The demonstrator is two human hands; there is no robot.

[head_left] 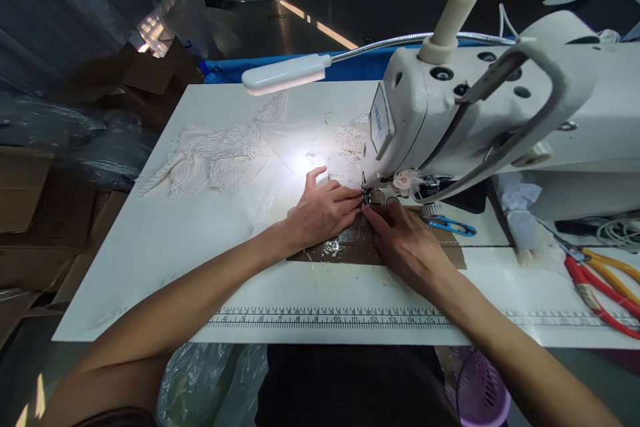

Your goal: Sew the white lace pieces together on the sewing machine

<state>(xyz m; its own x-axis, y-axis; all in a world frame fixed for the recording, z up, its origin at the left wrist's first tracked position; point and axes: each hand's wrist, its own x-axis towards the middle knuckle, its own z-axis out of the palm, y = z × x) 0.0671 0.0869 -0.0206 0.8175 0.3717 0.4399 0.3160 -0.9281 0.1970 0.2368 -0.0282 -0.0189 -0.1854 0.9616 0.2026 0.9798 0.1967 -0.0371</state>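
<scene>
In the middle of the frame, the left hand [325, 215] lies flat, with one finger poking away from the others. The right hand [407, 243] is beside it, fingers bent; you can't tell if they pinch anything. Both are by the needle end of the big white sewing machine [413, 113], upper right. White lacy cloth [227, 155] lies left of the middle on the table [145, 247], under a little lamp [285, 75].

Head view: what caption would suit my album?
Left hand and right hand at a white sewing machine, lacy white fabric spread on the table.
</scene>
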